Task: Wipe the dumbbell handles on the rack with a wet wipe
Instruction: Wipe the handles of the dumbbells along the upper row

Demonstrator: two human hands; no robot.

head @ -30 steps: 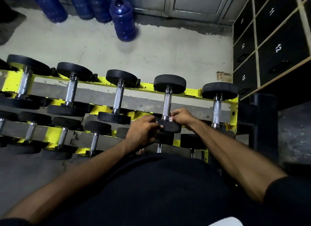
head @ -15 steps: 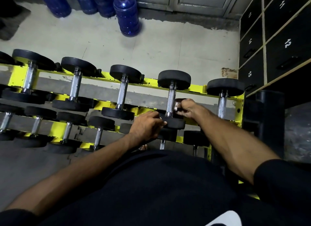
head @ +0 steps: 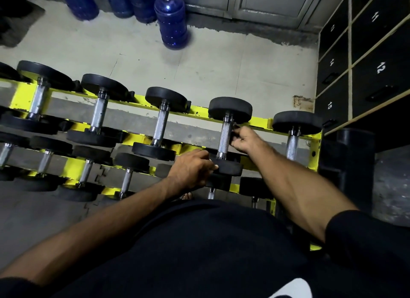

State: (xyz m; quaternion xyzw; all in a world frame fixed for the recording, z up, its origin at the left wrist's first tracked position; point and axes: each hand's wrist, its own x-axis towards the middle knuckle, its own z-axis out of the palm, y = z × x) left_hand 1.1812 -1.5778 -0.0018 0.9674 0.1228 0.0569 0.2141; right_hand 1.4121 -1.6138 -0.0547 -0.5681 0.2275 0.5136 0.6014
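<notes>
A yellow rack (head: 260, 121) carries several black-headed dumbbells with steel handles in two tiers. My right hand (head: 246, 140) is curled against the right side of the fourth dumbbell's handle (head: 225, 137), near its upper half. It pinches what seems to be the wet wipe, which its fingers almost entirely hide. My left hand (head: 191, 169) grips the near head (head: 231, 168) of the same dumbbell from the left.
Another dumbbell (head: 292, 142) sits just right of my right forearm at the rack's end. A black post (head: 352, 164) and numbered black lockers (head: 377, 64) stand to the right. Blue water jugs (head: 173, 24) are on the floor behind the rack.
My right hand has slid up the handle from its near end toward the far head. My left hand has stayed on the near head.
</notes>
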